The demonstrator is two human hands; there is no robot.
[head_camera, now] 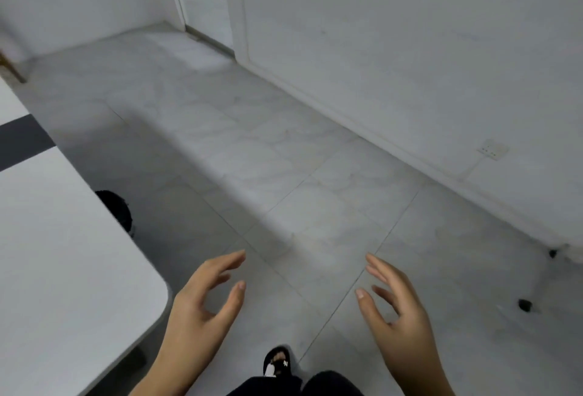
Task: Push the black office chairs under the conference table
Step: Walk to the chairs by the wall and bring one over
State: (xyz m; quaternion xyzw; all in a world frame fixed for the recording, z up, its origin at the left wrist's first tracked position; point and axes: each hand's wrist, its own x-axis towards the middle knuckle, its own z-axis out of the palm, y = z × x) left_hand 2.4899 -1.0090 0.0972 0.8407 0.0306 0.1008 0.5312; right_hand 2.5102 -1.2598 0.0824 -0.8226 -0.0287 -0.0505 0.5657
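- Both hands are hovering low in the frame over the tiled floor, holding nothing: the left hand and the right hand are showing loosely spread, relaxed fingers with the palms turned toward each other.
- The conference table is filling the left side of the frame, its rounded corner sitting just left of the left hand but not touching it; a dark band is crossing its top at the left edge.
- Only one dark shape, which I am reading as part of a black office chair, is peeking out from under the table's edge at centre left; it appears already tucked in, though too little is showing to be sure.
- That chair is lying above and to the left of the left hand, well apart from both hands, with bare floor between.
- No other chair is in view, so I cannot tell how many are waiting to be pushed; judging from the empty hands, any remaining chair is lying outside the frame.
- Two small dark objects are sitting on the floor at lower right, beside the white wall; they are too small to identify.
- A doorway is opening at the upper middle of the frame.
- A foot in a dark sandal is showing at the bottom centre, between the two forearms.
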